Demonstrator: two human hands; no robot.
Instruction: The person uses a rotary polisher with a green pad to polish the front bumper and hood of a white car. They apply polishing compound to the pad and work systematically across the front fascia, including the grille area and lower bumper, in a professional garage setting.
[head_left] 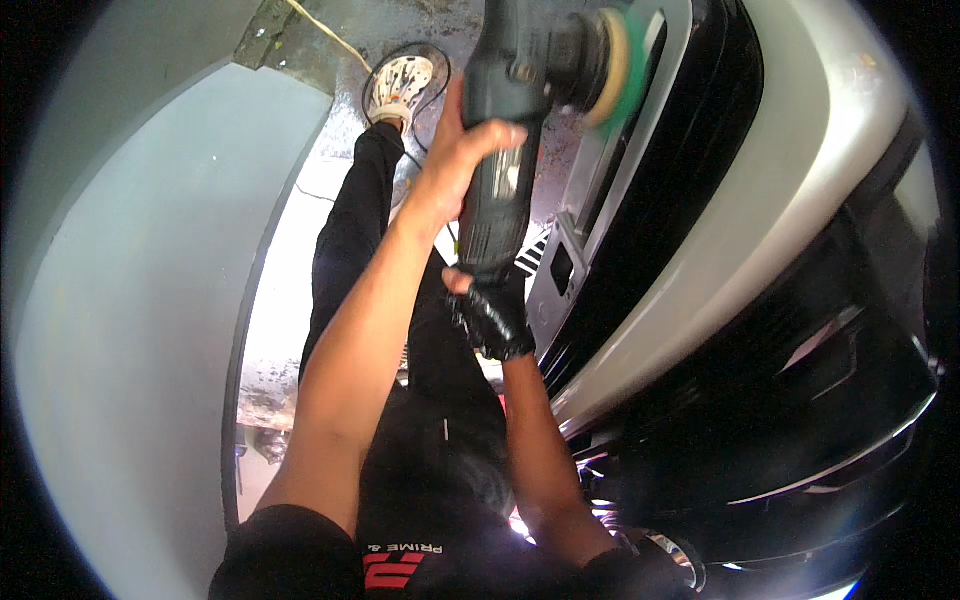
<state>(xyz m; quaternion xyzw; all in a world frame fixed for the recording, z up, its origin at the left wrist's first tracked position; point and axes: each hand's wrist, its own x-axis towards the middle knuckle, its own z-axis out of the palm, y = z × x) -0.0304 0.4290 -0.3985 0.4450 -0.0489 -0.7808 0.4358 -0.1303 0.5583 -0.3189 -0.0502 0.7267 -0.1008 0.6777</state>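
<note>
A black electric polisher (pixel 497 215) is held in both hands, its body upright in the picture. My bare left hand (pixel 450 170) is wrapped round its middle, thumb laid over the casing. At the rear end of the tool, my right hand (pixel 494 318) grips it in a black glove, with a bare thumb tip showing; most of its fingers are hidden. The round pad (pixel 612 72), yellowish and green, is blurred at the edge. It faces the black and silver side of a car (pixel 715 115) and seems to touch it, though the exact contact cannot be made out.
The silver car body (pixel 805 150) curves close along my right. A grey wall (pixel 150 270) bulges along the left. A dark cable (pixel 445 60) loops on the stained floor around my patterned shoe (pixel 402 85), and a pale cord (pixel 325 27) runs nearby.
</note>
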